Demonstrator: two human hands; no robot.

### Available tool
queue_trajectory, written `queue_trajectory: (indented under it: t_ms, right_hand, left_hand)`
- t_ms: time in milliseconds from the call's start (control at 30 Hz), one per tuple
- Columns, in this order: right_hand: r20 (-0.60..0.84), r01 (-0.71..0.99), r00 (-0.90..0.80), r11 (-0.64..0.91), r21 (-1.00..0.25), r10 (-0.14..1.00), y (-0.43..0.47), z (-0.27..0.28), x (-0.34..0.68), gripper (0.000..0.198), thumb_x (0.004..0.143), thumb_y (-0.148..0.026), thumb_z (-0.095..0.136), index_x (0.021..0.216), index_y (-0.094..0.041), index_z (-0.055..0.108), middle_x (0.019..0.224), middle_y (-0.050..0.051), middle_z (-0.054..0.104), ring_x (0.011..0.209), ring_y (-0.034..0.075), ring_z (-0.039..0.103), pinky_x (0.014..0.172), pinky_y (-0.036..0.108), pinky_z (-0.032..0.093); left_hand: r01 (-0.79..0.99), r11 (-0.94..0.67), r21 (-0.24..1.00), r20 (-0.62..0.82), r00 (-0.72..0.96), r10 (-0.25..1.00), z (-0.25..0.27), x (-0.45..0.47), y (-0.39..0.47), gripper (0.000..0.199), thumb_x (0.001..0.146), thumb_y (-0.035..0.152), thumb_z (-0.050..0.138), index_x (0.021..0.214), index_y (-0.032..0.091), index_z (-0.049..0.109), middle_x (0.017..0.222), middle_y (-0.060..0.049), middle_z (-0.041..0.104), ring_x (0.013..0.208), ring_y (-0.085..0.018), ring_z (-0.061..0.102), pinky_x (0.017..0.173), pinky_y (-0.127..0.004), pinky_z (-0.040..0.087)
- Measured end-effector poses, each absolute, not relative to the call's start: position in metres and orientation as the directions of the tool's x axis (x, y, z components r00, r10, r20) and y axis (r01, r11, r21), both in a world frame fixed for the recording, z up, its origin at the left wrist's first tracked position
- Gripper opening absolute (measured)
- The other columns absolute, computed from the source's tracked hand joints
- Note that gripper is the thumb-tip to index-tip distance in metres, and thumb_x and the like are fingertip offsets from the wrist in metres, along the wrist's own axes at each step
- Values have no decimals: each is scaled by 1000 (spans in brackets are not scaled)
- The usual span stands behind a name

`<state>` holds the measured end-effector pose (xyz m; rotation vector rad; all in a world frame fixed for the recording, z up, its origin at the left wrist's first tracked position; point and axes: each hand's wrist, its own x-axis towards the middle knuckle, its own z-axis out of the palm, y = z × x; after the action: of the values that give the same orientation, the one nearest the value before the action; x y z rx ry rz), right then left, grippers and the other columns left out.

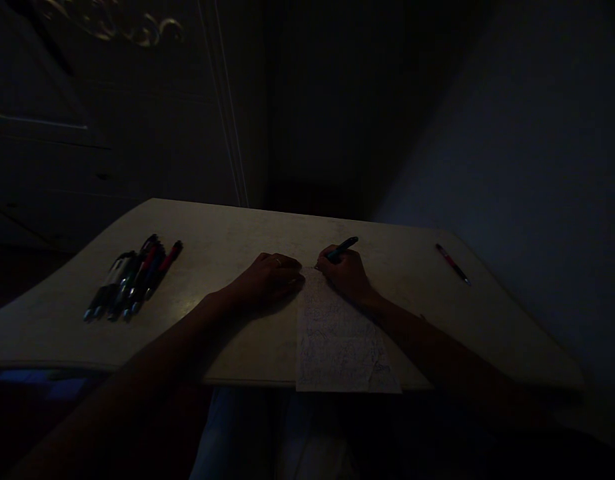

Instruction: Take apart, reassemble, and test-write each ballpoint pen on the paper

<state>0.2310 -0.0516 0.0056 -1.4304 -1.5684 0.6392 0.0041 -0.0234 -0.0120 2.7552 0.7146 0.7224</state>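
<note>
Head view: right hand clamped on light, stiff pen mid-barrel; left hand lay flat, pinning thin, floppy paper.

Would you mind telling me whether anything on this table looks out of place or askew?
The sheet of paper overhangs the near edge of the table, and its lower right corner looks creased. One pen lies alone at the far right, apart from the bunch of pens on the left. Nothing looks spilled.
</note>
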Motion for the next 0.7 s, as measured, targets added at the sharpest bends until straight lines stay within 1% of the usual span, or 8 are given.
queue_trajectory:
  t_ms: [167, 233, 367, 467, 700]
  right_hand:
    - [146, 374, 133, 87, -923, 980, -54, 5, 232, 20, 75, -37, 60, 67, -19, 63, 55, -1, 60, 49, 13, 54, 49, 25, 43]
    - [137, 358, 159, 72, -931, 978, -54, 5, 232, 20, 75, -38, 61, 68, -19, 62, 52, -1, 59, 46, 13, 53, 47, 24, 42]
    - [203, 428, 144, 124, -895, 969, -53, 6, 232, 18, 74, -35, 61, 66, -19, 63, 56, 1, 63, 54, 15, 59, 53, 25, 45]
    - [215, 463, 143, 127, -877, 966, -54, 7, 231, 19, 75, -36, 60, 67, -19, 63, 56, 1, 63, 57, 16, 61, 55, 26, 45]
    - [209, 525, 140, 107, -845, 968, -55, 7, 232, 24, 78, -37, 59, 62, -19, 60, 55, 0, 59, 54, 14, 55, 54, 26, 41]
  left_hand:
    - [393, -863, 318, 411, 763, 499, -13, 5, -22, 26, 101, 38, 53, 110, 25, 74, 125, -9, 71, 113, -24, 65, 97, -44, 44]
    - [396, -862, 315, 414, 760, 501, -13, 6, -23, 26, 101, 38, 54, 110, 24, 74, 123, -9, 71, 112, -24, 66, 96, -44, 44]
    - [392, -864, 316, 420, 759, 498, -14, 5, -23, 27, 101, 38, 53, 110, 24, 74, 123, -10, 71, 111, -25, 66, 96, -44, 45]
    - [391, -866, 312, 410, 767, 494, -14, 4, -22, 27, 100, 38, 54, 111, 24, 74, 124, -10, 71, 111, -25, 66, 97, -45, 45]
    - [402, -862, 310, 391, 772, 501, -10, 4, -23, 27, 101, 38, 54, 110, 24, 76, 124, -9, 71, 111, -26, 66, 97, -47, 45]
